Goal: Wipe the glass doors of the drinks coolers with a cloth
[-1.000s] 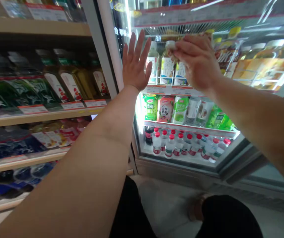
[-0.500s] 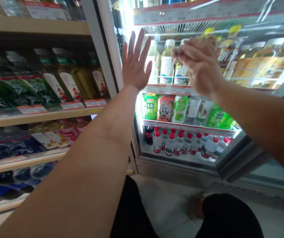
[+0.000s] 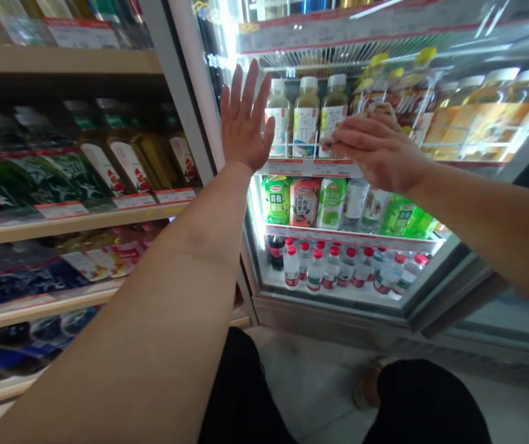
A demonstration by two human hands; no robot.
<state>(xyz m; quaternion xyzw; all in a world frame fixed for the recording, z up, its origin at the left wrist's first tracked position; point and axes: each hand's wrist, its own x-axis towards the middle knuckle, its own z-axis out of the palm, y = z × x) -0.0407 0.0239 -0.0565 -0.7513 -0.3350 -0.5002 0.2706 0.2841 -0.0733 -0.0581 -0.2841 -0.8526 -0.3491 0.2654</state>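
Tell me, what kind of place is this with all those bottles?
Most likely a small grocery or convenience store. A lit glass-door fridge holds rows of bottled drinks, price labels run along its shelf edge, and wooden shelves beside it carry packaged goods.

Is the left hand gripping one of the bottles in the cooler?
No, the left hand is open with fingers spread, holding nothing.

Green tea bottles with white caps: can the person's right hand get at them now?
Probably yes. The right hand is at the shelf rail beside the green tea bottles, fingers by the nearest one, nothing between.
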